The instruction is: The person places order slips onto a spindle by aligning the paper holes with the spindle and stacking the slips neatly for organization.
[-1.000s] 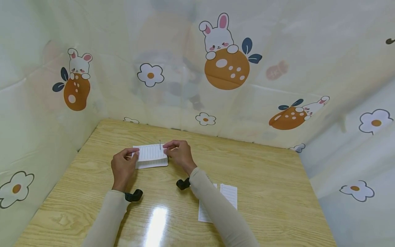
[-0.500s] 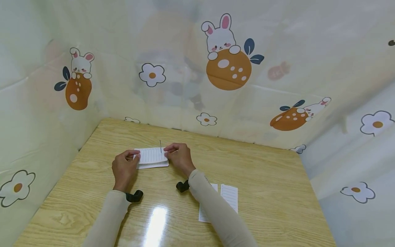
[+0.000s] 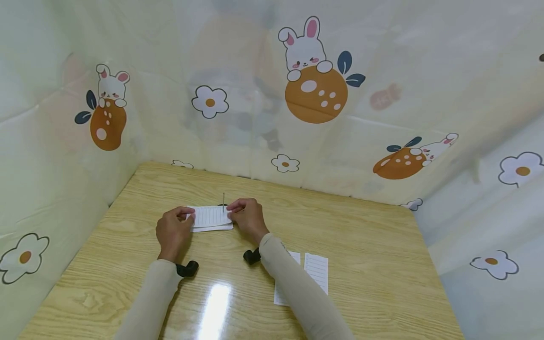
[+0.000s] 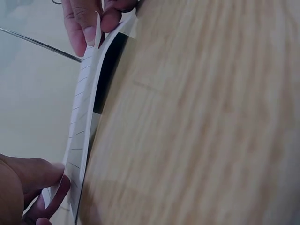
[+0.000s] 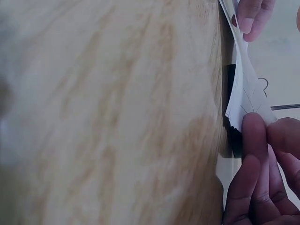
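A lined paper sheet (image 3: 208,216) is stretched between both hands at the back left of the table. My left hand (image 3: 173,232) pinches its left end between thumb and fingers. At the opposite end, my right hand (image 3: 250,219) pinches it close to a thin metal spike (image 3: 224,200) that stands upright through the paper. More paper (image 3: 216,228) lies just beneath, its front edge showing. Under the papers, the left wrist view reveals part of a black base (image 4: 108,72). The right wrist view has the sheet's corner bent up at the fingers (image 5: 254,133).
Two lined slips, a right one (image 3: 316,271) and a left one (image 3: 281,293), lie toward the front right; my right sleeve partly covers the left slip. A patterned curtain (image 3: 250,137) encloses the table (image 3: 374,264) at the back and sides.
Both hands have lowered the sheet slightly along the spike. The gap between it and the paper beneath has narrowed, and a longer stretch of spike shows above it.
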The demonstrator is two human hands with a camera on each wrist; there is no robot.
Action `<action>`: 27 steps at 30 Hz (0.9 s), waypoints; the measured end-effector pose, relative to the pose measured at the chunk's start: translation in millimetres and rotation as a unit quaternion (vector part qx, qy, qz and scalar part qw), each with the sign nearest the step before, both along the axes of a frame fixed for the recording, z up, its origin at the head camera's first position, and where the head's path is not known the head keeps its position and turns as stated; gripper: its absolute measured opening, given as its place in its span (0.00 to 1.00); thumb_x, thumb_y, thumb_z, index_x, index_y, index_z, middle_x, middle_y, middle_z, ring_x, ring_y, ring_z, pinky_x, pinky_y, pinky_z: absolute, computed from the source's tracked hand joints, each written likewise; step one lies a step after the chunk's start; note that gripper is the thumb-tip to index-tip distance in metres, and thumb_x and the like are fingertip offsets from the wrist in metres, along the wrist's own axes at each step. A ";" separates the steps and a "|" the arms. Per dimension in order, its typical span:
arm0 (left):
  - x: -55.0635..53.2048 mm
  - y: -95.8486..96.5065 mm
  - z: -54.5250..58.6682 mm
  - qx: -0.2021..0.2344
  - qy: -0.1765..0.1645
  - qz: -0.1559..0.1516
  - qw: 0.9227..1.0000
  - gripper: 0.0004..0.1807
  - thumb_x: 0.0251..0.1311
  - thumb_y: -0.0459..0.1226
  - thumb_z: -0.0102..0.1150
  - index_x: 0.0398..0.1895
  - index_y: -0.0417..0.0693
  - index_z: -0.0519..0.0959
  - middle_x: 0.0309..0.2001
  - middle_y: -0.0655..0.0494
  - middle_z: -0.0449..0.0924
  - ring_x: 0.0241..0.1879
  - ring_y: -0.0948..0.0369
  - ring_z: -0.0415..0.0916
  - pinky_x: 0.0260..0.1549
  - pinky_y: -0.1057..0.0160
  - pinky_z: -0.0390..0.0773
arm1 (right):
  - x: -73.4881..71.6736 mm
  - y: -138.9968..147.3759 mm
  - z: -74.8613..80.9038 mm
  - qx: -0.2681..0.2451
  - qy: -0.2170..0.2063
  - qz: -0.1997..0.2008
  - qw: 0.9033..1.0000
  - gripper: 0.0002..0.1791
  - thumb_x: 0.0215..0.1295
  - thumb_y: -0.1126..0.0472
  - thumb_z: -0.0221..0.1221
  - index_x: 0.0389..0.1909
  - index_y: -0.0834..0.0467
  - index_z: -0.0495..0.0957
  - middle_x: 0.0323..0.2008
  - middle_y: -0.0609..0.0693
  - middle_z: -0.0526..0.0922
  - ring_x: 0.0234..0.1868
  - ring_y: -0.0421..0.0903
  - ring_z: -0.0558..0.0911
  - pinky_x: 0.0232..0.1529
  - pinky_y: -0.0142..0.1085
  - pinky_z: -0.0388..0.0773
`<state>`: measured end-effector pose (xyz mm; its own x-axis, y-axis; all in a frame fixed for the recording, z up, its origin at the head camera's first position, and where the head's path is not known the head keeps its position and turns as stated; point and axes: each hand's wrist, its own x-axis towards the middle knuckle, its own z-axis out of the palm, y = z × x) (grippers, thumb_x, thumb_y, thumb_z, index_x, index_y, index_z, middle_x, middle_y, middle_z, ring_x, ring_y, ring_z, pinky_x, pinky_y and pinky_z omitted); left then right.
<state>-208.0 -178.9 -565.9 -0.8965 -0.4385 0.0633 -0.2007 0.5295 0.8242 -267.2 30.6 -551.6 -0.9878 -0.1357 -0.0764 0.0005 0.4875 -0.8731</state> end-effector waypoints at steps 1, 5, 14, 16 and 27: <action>0.0 0.5 0.2 -0.004 0.000 -0.001 1.000 0.08 0.66 0.36 0.68 0.45 0.46 0.91 0.40 0.45 0.87 0.40 0.49 0.81 0.36 0.58 0.67 | 0.1 0.1 0.4 0.002 0.000 0.000 1.000 0.08 0.60 0.68 0.75 0.33 0.50 0.91 0.30 0.44 0.88 0.31 0.39 0.83 0.35 0.29 0.79; -0.8 1.5 -0.6 -0.017 -0.007 -0.001 1.000 0.08 0.66 0.36 0.67 0.44 0.46 0.91 0.39 0.46 0.85 0.38 0.50 0.79 0.35 0.58 0.66 | 0.5 0.8 2.1 0.009 0.000 0.003 1.000 0.07 0.60 0.67 0.75 0.33 0.51 0.91 0.30 0.45 0.88 0.32 0.39 0.83 0.35 0.30 0.80; 0.2 1.5 -2.3 -0.041 -0.010 -0.006 0.999 0.08 0.65 0.35 0.68 0.44 0.46 0.91 0.41 0.45 0.85 0.41 0.48 0.80 0.36 0.57 0.67 | 1.4 1.4 1.6 0.044 0.005 0.002 0.999 0.06 0.59 0.65 0.77 0.33 0.51 0.91 0.30 0.44 0.86 0.34 0.39 0.81 0.36 0.29 0.79; 0.4 1.8 -2.4 -0.042 -0.010 -0.007 0.999 0.08 0.65 0.35 0.69 0.45 0.46 0.91 0.41 0.45 0.84 0.42 0.47 0.79 0.37 0.57 0.67 | 1.3 1.8 1.3 0.045 0.006 0.003 0.999 0.06 0.59 0.65 0.77 0.34 0.51 0.91 0.30 0.44 0.86 0.34 0.39 0.81 0.37 0.30 0.78; 1.0 3.1 -2.4 -0.055 0.002 -0.005 0.998 0.10 0.60 0.33 0.72 0.45 0.43 0.91 0.46 0.39 0.81 0.48 0.42 0.79 0.42 0.49 0.72 | 3.3 3.2 1.5 0.048 0.013 0.003 0.999 0.07 0.58 0.65 0.78 0.34 0.52 0.91 0.29 0.44 0.85 0.34 0.39 0.80 0.38 0.29 0.78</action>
<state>-207.0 -175.8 -568.3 -0.9002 -0.4202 0.1143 -0.1923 0.6192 0.7613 -263.9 33.8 -550.1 -0.9888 -0.1353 -0.0633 -0.0252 0.5688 -0.8221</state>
